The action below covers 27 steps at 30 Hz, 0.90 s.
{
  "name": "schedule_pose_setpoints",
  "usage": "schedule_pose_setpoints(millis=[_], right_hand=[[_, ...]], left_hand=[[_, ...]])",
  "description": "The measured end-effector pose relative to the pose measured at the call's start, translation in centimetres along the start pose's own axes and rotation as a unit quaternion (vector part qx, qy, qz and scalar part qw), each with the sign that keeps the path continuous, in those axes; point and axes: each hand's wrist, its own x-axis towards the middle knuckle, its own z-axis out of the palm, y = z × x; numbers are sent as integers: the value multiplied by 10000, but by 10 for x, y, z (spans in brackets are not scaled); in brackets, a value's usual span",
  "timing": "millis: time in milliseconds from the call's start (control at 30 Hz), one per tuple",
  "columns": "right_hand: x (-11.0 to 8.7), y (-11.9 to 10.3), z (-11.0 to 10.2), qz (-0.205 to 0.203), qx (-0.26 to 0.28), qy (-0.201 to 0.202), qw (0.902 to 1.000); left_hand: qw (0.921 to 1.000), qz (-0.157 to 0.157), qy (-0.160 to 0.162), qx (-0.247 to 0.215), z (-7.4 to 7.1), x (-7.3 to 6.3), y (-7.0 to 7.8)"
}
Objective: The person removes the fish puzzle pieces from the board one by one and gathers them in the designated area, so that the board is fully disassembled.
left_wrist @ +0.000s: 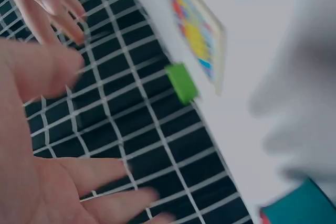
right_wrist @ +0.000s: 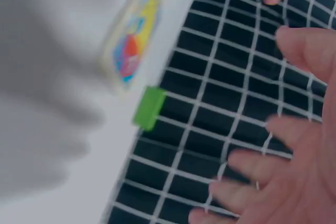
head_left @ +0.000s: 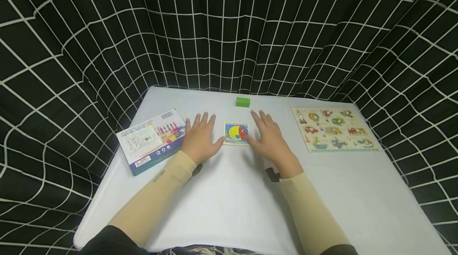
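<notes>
A small square fish puzzle (head_left: 236, 133), with a yellow and red fish on blue, lies on the white table between the two hands. My left hand (head_left: 201, 139) is held over the table to the puzzle's left, fingers spread and holding nothing. On the other side my right hand (head_left: 269, 139) hovers with extended fingers and an empty palm; its thumb overlaps the puzzle's right edge in the head view. Both wrist views show hand shadows on the tabletop. Beyond the puzzle sits a green block (head_left: 243, 102), seen also in the right wrist view as a green block (right_wrist: 149, 108).
A boxed set with printed beads and columns (head_left: 150, 140) lies at the left, close to my left fingers. Toward the right is a wooden peg board of vehicle pictures (head_left: 334, 130). Black curtain with white grid lines (head_left: 222, 28) surrounds the table (head_left: 229, 199).
</notes>
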Motion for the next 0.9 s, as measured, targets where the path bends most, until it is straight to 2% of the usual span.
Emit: schedule_pose_setpoints(millis=[133,267,400,533,700,833,900], right_hand=[[17,-24,-13,-354,292,-212,9987],[47,-38,-15,-621,259,-669,9955],[80,-41,-3,-611,220,-1452,9873],[105,-39,12,-219,228,-2091,9774],[122,-36,28,20,199,-2336,9721],[127,-32,37,223,169,-2437,9695],[128,-31,41,197,178,-2400,9704]], left_hand=[[9970,331,-137,-689,-5,1,8],[9905,591,-529,-1119,5,2,12],[9874,659,-1034,-997,26,-1,11],[9850,680,-1446,-651,42,-6,11],[9842,740,-1556,-400,47,-8,13],[9834,874,-1574,-207,47,-5,13],[9832,932,-1567,-108,48,-2,13]])
